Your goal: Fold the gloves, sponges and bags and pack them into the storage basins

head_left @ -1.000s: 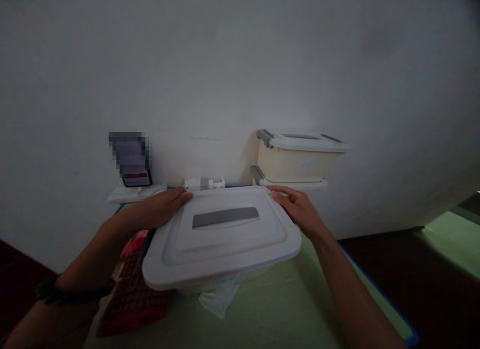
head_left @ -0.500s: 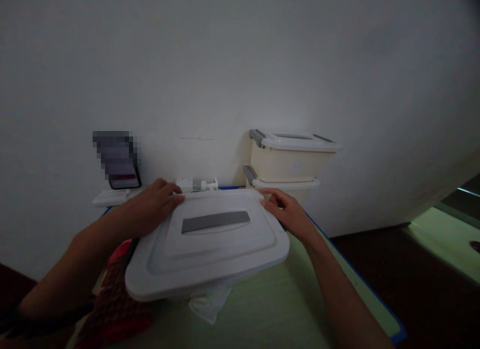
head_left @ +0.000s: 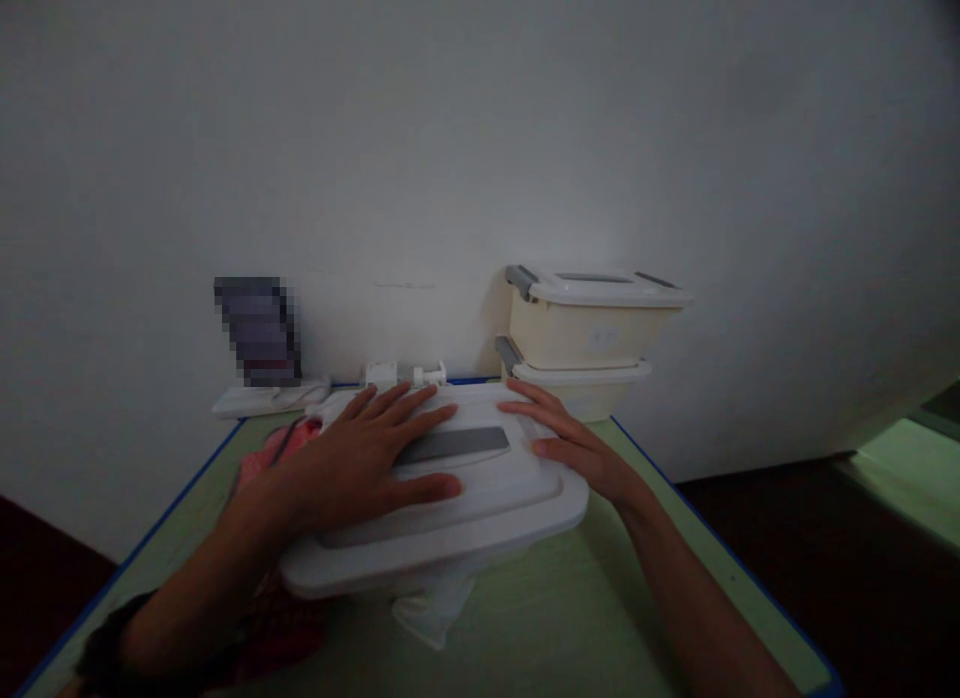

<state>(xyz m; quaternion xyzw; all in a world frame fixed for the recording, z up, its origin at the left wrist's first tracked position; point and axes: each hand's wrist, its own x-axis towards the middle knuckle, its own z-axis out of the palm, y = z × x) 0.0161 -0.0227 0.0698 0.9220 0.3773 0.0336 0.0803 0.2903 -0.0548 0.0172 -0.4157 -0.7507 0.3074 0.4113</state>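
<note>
In front of me a white lid (head_left: 450, 556) with a grey handle strip (head_left: 461, 444) lies tilted over a storage box, whose body is mostly hidden under it. My left hand (head_left: 375, 458) rests flat on the lid's left and middle part, fingers spread, partly over the strip. My right hand (head_left: 574, 443) lies on the lid's right side with its fingers stretched out. A whitish plastic bag (head_left: 435, 613) pokes out beneath the lid's near edge. Red patterned cloth (head_left: 277, 453) shows under and beside my left forearm.
Two cream storage boxes (head_left: 592, 333) with white lids and grey latches stand stacked by the wall. A white pump bottle (head_left: 382, 374) lies behind the lid. A propped screen (head_left: 262, 333) stands at left. The green table (head_left: 555, 628) has a blue edge.
My left hand has moved from the lid's far left edge onto its top, fingers now spread. My right hand has opened from the far right corner and lies flatter on the lid.
</note>
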